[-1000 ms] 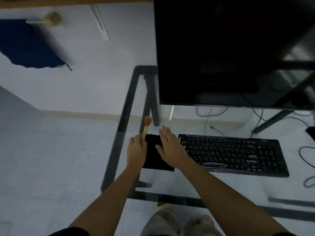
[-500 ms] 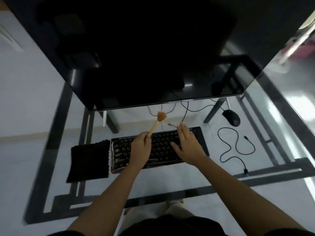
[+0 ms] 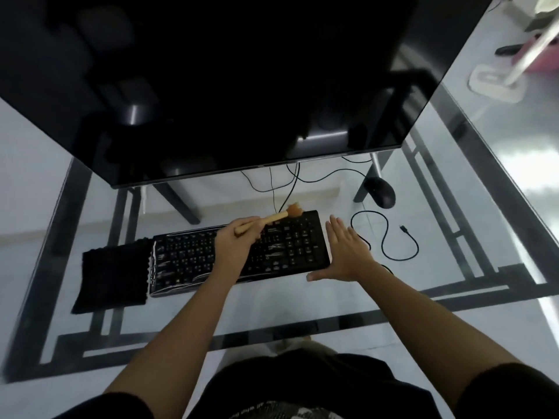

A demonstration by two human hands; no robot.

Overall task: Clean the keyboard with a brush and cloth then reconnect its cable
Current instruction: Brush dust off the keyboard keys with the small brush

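Observation:
A black keyboard (image 3: 281,246) lies on the glass desk (image 3: 302,303) below the monitor. My left hand (image 3: 233,246) hovers over its middle, shut on a wooden brush (image 3: 272,219) whose orange bristles touch the keyboard's far right edge. My right hand (image 3: 348,252) rests flat and open against the keyboard's right end. A black cloth (image 3: 112,276) lies flat just left of the keyboard. The loose black cable (image 3: 384,237) curls on the desk to the right, its plug (image 3: 403,228) lying free.
A large dark monitor (image 3: 227,86) overhangs the back of the desk. A black mouse (image 3: 379,192) sits at the back right, with thin cables (image 3: 290,182) behind the keyboard. The desk's black frame shows through the glass. A white stand base (image 3: 496,83) is on the floor, far right.
The view swung right from the cloth to the keyboard. My left hand carried the brush across to the keyboard's far right edge. My right hand left the cloth and now rests at the keyboard's right end.

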